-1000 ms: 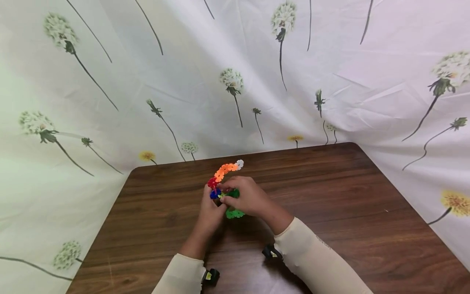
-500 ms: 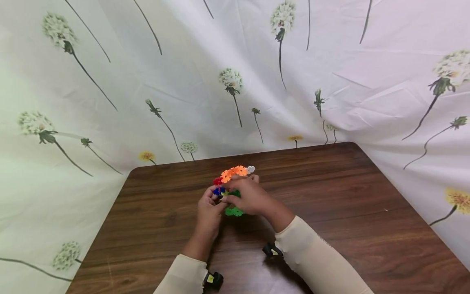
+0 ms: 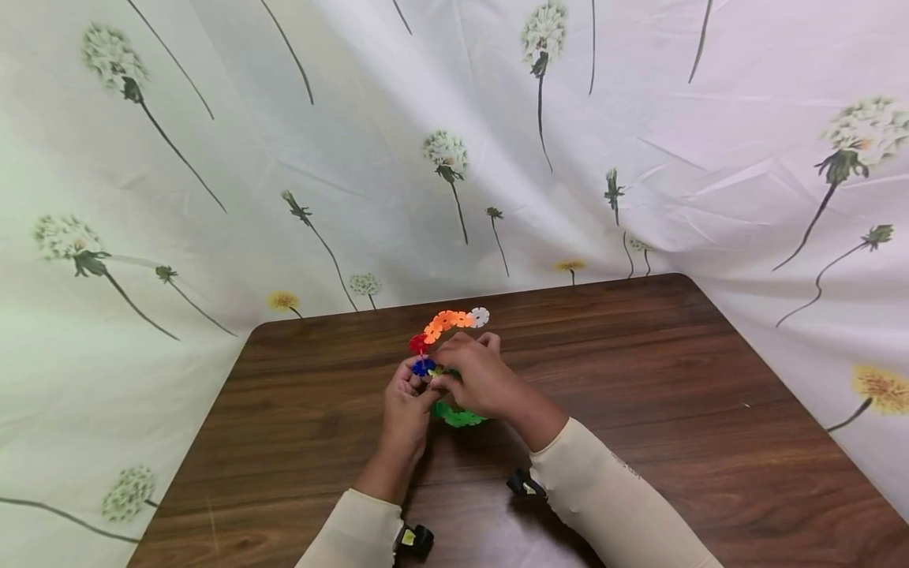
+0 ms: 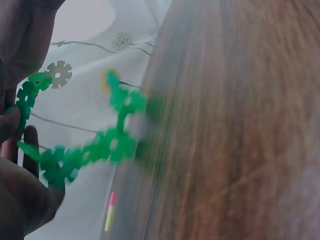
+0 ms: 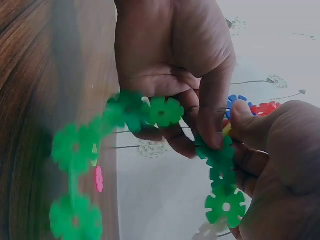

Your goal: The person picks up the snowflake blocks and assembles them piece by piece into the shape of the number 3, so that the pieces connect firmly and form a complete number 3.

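A chain of slotted plastic snowflake discs is between the two hands. Its far end curves up through a red disc [image 3: 417, 342] and orange discs [image 3: 444, 320] to a white disc [image 3: 480, 317]. My left hand [image 3: 406, 414] grips it by the blue disc [image 3: 423, 368]. With thumb and fingers, my right hand [image 3: 479, 377] pinches discs beside a yellow disc [image 3: 436, 368]; dark green discs [image 5: 222, 175] show at its fingers in the right wrist view. Lighter green discs [image 3: 461, 416] hang beneath the hands, blurred in both wrist views. The hands hide the exact joint.
A dark wooden table [image 3: 639, 379] lies below, its far edge meeting a white dandelion-print cloth [image 3: 369, 158]. In the right wrist view a small pink disc [image 5: 99, 179] shows low behind the chain; I cannot tell whether it is attached.
The orange and white end swung right and down, then back up, finishing slightly right of its start. The blue disc shifted slightly up and right. Both hands keep their hold; green discs below swing right.
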